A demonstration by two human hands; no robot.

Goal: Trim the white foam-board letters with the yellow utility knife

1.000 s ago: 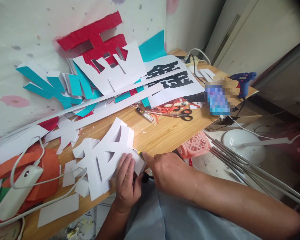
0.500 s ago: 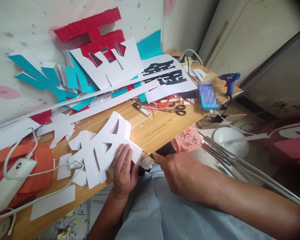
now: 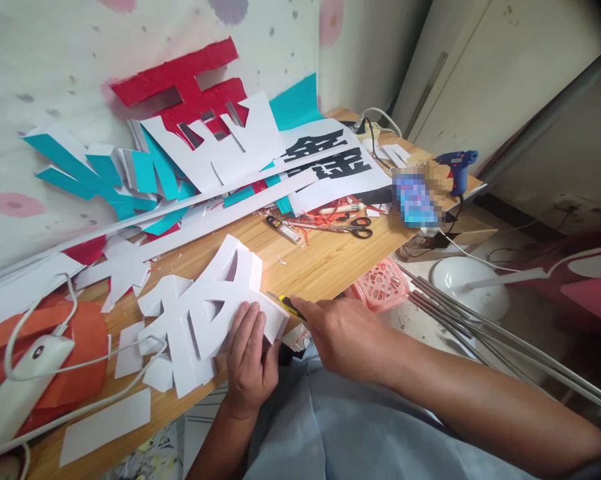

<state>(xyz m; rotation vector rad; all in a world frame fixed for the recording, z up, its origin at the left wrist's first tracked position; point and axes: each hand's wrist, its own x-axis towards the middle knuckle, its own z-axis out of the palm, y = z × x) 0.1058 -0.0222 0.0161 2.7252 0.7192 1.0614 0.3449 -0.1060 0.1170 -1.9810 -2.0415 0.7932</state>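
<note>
A thick white cut-out character [image 3: 187,317] with raised side walls lies on the wooden table near its front edge. My left hand [image 3: 250,363] grips its near right part, fingers lying together on the top face and the thumb at the near side. Closed round a yellow and black utility knife [image 3: 292,307], my right hand [image 3: 343,337] is just right of the piece. The blade reaches left along the piece's right-hand edge; whether it touches cannot be made out. My right fingertips are partly hidden behind the hand.
Black-handled scissors [image 3: 361,228] and a dark cutter [image 3: 283,230] lie farther back among orange scraps. A blue glue gun [image 3: 457,170] stands at the table's far right. A white power strip [image 3: 27,373] with cables is at left. Red and teal cut-outs lean on the wall.
The knife has moved left and away from me along the white piece's edge, with my right hand following. My left hand keeps its hold. The camera view has tilted slightly upward.
</note>
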